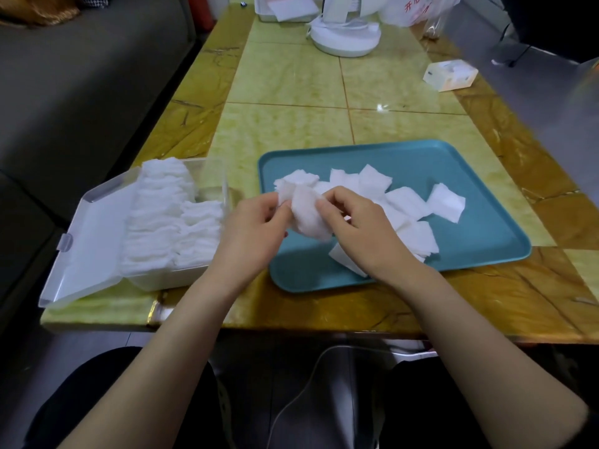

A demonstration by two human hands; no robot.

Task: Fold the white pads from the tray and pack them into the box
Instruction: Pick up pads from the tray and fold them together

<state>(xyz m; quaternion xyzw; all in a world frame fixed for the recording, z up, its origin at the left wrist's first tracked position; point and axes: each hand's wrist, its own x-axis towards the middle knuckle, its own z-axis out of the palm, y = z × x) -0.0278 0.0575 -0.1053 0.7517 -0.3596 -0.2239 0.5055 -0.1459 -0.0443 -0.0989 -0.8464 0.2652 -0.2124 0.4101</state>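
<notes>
The white pad [306,218] in work is held in the air between the two hands, above the left end of the tray [486,241]. The left hand [256,231] pinches its left edge with curled fingers and thumb. The right hand [356,228] pinches the right edge in the same way, so both hands are closed on this one pad. The pad looks bent in the middle, so I judge that the fold is being made but is not finished. How the edges meet I cannot tell, because the fingers cover them.

To do this step well, I think the two edges should be brought together evenly before pressing, since such soft material probably loses its shape when pulled. A light pinch near the corners should be enough, then one press along the crease.

On the tray the loose pads [447,202] lie flat and overlapping, quite many, so much of the task is not yet done. Just beside the tray on the left stands the clear box [162,280] with its lid [94,241] open to the left. The folded pads [162,222] inside stand in tight rows and fill most of it. A free place seems to be at the far right corner, so the new pad should probably go there, without disturbing the rows. All rests on the yellow-green table [291,76].
</notes>
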